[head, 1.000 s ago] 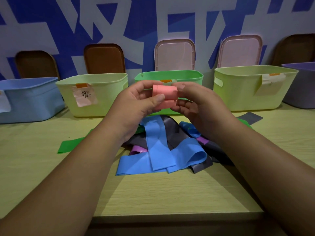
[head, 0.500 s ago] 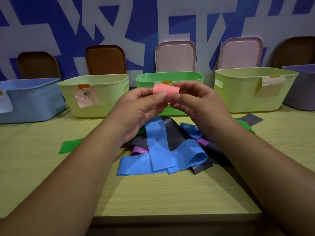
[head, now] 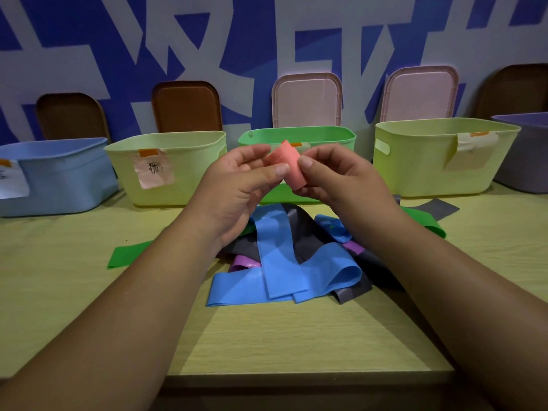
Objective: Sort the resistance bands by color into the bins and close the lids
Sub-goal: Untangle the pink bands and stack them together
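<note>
Blue-and-white wall [head: 267, 40] filled the top of the frame, with lids [head: 307, 99] propped against it behind a row of open bins [head: 189, 173] on the pale wooden table [head: 267, 336]; a green bin [head: 296, 134] sat at centre. Just in front of it, at mid-frame, the left hand [head: 237, 188] and right hand [head: 335, 179] each pinched a rolled pink band [head: 286, 164] between thumb and fingers, above the table; below them lay a loose pile of blue bands [head: 281, 262], with grey, purple and green ones mixed in.
</note>
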### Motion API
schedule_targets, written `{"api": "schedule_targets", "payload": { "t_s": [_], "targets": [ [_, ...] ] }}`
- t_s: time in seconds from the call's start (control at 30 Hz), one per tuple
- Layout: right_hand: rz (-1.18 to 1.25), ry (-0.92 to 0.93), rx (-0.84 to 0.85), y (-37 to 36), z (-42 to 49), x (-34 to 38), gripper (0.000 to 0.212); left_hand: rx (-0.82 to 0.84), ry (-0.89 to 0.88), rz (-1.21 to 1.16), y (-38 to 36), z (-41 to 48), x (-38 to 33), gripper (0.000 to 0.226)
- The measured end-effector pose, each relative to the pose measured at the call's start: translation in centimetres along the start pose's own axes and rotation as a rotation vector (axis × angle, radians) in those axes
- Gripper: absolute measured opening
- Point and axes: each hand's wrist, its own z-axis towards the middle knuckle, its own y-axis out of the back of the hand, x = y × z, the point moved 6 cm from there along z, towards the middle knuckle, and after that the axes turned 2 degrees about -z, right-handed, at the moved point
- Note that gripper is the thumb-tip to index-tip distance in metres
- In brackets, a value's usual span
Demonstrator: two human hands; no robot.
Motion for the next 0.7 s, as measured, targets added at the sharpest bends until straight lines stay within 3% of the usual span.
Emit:
{"api": "schedule_targets", "payload": {
  "t_s": [0.2,0.7],
  "targets": [
    [0.128,-0.081,0.008,-0.1,-0.3,0.3,0.019,0.038,0.03,-0.029,-0.3,-0.3,-0.1,0.072],
    [-0.325,0.089,-0.091,0.7,-0.7,1.6,0.005,0.013,0.014,0.043,0.0,-0.1,0.0,0.053]
  ]
}}
